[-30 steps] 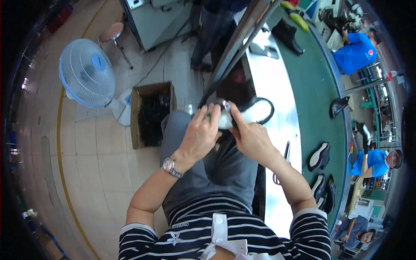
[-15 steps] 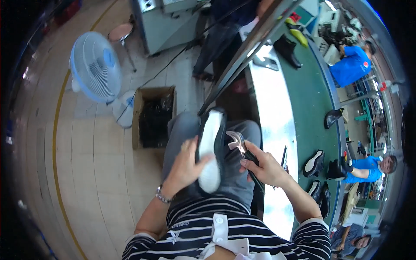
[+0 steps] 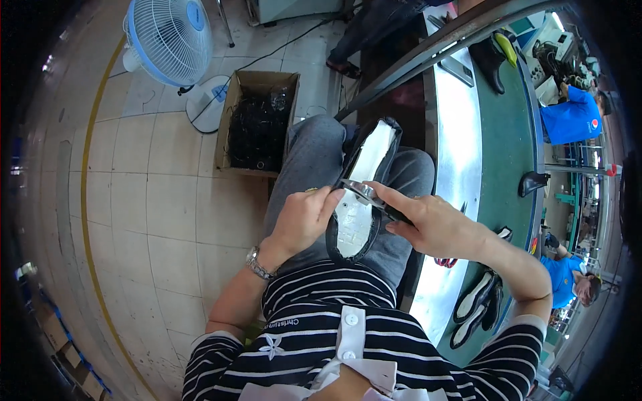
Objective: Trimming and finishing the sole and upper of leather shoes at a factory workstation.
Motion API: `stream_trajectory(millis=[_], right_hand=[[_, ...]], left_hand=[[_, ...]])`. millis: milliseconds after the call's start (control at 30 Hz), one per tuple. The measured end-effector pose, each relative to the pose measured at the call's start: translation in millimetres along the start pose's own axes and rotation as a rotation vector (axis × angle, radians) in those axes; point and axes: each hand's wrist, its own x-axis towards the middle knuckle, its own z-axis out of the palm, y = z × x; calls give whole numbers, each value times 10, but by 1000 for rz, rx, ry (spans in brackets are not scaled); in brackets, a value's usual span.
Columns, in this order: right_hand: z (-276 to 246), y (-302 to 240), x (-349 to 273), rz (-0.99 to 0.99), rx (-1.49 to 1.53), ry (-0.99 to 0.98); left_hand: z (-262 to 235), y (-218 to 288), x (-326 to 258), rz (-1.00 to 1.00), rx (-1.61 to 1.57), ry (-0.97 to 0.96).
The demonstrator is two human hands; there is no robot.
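Resting on the lap beside the steel workbench (image 3: 461, 154), a black shoe (image 3: 361, 194) lies sole-up; left hand (image 3: 304, 217) grips its edge, right hand (image 3: 435, 227) clasps a metal tool (image 3: 364, 192) against the sole.

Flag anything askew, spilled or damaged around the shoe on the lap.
Nothing stands out. The shoe lies sole-up on the lap, steadied by the left hand, while the right hand holds a dark-handled tool against the sole. No spill or visible damage; other shoes lie on the green bench.
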Motion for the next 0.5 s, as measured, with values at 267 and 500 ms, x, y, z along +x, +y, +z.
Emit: stream_trajectory(millis=[267,500], right_hand=[[93,201,69,-8,5,-133],[426,510,-5,-166,51,126]], left_hand=[[20,193,29,-121,108,-180],[287,-82,310,-681,-1496,-331]])
